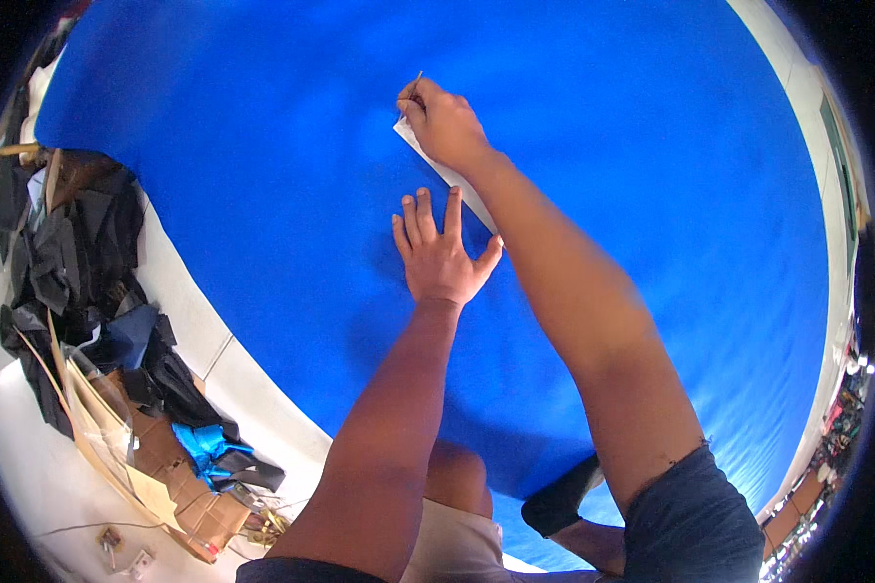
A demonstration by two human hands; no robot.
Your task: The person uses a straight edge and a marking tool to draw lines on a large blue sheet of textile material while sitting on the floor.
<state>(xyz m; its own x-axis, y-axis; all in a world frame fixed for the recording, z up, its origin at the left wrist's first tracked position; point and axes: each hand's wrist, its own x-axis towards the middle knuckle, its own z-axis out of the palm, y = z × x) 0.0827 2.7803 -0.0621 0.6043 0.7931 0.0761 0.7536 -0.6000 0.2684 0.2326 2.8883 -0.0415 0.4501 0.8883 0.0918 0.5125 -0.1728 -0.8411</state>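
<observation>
A broad blue cloth [262,194] lies spread out under both my hands. On it rests a narrow white straight strip [472,201], set at a slant; part of it is hidden by my right hand and forearm. My left hand [439,260] is flat with its fingers spread, the index fingertip and thumb at the strip's edge. At the strip's far end my right hand [445,126] is closed in a pinch on a thin pencil-like stick [420,75]. Only its upper tip shows clearly, and its lower end is hidden by the fingers.
To the left, beyond the cloth's edge, are heaped black fabric pieces [87,223], brown cardboard [165,457] and a shiny blue scrap [204,449]. Pale floor tiles [253,389] border the cloth. My bent leg and a dark-covered foot [559,500] rest at the near edge.
</observation>
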